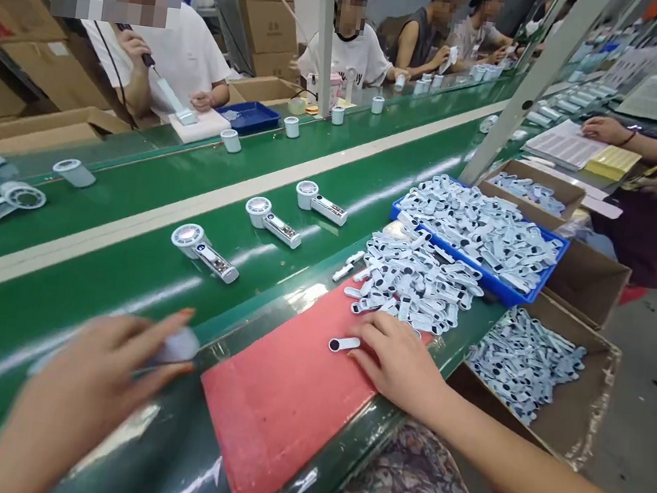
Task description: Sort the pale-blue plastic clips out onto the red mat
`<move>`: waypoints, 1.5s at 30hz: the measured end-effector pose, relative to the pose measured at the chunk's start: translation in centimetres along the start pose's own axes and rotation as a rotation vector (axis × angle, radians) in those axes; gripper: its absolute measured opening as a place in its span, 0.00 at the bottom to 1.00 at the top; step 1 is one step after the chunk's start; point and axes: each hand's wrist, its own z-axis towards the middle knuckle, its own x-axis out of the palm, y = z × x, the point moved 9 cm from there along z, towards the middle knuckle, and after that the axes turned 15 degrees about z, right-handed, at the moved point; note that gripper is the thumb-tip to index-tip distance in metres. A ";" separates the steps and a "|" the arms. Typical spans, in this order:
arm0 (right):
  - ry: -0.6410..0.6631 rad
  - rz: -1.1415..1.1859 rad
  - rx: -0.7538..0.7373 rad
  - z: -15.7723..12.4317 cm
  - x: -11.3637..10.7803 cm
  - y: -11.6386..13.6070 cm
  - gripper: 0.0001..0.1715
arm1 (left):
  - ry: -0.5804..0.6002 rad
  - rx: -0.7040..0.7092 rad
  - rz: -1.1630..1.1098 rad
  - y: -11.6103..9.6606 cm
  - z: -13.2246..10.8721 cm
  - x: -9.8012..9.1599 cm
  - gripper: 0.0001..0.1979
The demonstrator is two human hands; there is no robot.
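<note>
My left hand point(87, 385), blurred by motion, is closed around a pale plastic device point(178, 346) at the belt's near edge. Its rounded end shows between thumb and fingers; much of the rest is hidden. Between the thumb and fingers of my right hand point(395, 361) is a small white handle cover point(344, 345) with a black round end, over a red sheet point(281, 399). Just beyond that hand lies a heap of similar covers point(419, 281). Three round-headed handheld devices, the nearest one point(204, 252) included, lie on the green belt with circuitry showing in their handles.
A blue tray point(513, 295) heaped with covers stands behind the pile. An open cardboard box point(597, 388) at right holds more. A slanted metal post point(517, 94) rises by the belt. Across it, a person in white point(199, 58) holds a tool; white cups point(230, 140) line the far side.
</note>
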 end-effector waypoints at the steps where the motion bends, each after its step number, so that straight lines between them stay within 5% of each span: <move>1: 0.011 0.015 0.010 0.0 -0.1 -0.4 0.15 | 0.001 0.080 0.013 -3.4 0.1 -0.2 0.20; 4: 0.038 0.025 0.001 0.0 0.0 -1.2 0.15 | 0.059 0.236 0.033 -12.3 1.7 0.2 0.23; 7: 0.057 -0.003 -0.035 0.0 0.1 -1.2 0.05 | 0.199 0.263 0.057 -15.2 2.6 1.8 0.26; 13: 0.007 0.181 0.004 -0.2 -1.4 0.8 0.06 | 0.420 0.152 -0.256 -10.9 0.3 4.0 0.18; 19: 0.114 0.176 -0.190 0.4 1.9 7.0 0.06 | 0.311 0.120 -0.396 -11.3 0.4 3.0 0.19; 23: 0.110 0.030 -0.284 0.4 3.9 8.8 0.07 | 0.236 0.110 -0.601 -11.3 0.9 2.0 0.14; 31: 0.114 0.045 -0.261 -0.2 3.0 8.4 0.07 | 0.145 0.021 -0.535 -11.1 0.3 1.9 0.11; 41: 0.092 0.545 -0.065 -0.4 4.4 5.5 0.02 | 0.217 -0.093 -0.571 -10.7 -0.2 2.3 0.10; 45: 0.051 0.505 -0.099 -0.1 4.0 5.7 0.02 | 0.220 -0.132 -0.603 -10.5 -0.3 2.2 0.09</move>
